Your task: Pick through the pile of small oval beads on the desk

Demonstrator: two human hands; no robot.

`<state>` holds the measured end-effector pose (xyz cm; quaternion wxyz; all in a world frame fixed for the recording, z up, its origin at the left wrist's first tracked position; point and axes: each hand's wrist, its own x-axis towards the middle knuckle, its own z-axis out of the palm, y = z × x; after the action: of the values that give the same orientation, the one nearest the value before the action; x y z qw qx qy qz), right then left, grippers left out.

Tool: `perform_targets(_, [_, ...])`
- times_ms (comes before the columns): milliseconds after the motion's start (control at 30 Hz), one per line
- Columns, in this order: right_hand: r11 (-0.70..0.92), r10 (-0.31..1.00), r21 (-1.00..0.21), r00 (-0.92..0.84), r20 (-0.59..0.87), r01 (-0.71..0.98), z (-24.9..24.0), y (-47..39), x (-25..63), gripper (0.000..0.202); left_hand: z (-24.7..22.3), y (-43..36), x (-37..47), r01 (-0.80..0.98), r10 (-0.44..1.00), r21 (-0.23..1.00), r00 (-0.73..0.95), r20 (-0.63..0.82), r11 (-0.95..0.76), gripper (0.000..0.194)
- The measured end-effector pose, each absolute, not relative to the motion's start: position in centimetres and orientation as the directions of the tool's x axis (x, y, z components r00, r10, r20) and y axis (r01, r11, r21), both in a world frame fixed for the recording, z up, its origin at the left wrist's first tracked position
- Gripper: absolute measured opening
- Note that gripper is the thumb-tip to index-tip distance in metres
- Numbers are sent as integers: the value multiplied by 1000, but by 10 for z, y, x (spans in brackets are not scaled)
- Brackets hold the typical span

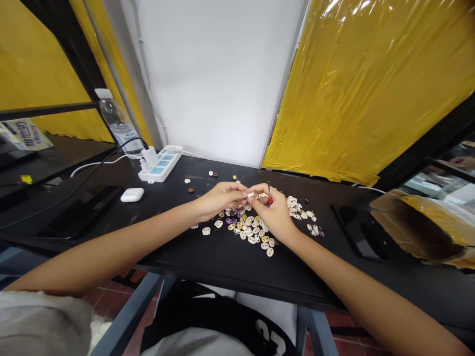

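Observation:
Above the pile, my left hand (225,199) and my right hand (273,210) meet with their fingertips pinched together. Between those fingertips is a small whitish piece (250,195), seen edge-on. A thin tool with a dark shaft and a red part (269,200) also sits in my right hand, its shaft pointing up; its exact kind cannot be made out. Below both hands lies a heap of small oval pieces with holes (255,231), mostly cream, some yellow, purple and brown. My hands hide part of this heap.
A white power strip (160,165) with plugs and cords stands at the back left, near a water bottle (118,123). A white earphone case (132,195) lies left of my hands. Rightward are a black phone (358,232) and an open cardboard box (419,222). Loose pieces (315,230) lie scattered around.

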<state>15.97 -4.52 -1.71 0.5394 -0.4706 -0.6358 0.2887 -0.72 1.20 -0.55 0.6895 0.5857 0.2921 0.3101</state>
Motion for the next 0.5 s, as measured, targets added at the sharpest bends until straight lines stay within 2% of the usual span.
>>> perform_targets(267, [410,897,-858,30,440,309,-20,-44,158,12,-4,9,-4,38,812,999,584,10,-40,11])
perform_targets(400, [394,900,-853,45,434,342,-22,-42,159,13,-6,13,-6,94,806,960,568,166,-264,9])
perform_targets(500, [389,899,-846,48,434,363,-22,-41,159,13,-8,14,-8,97,759,903,584,289,-419,15])
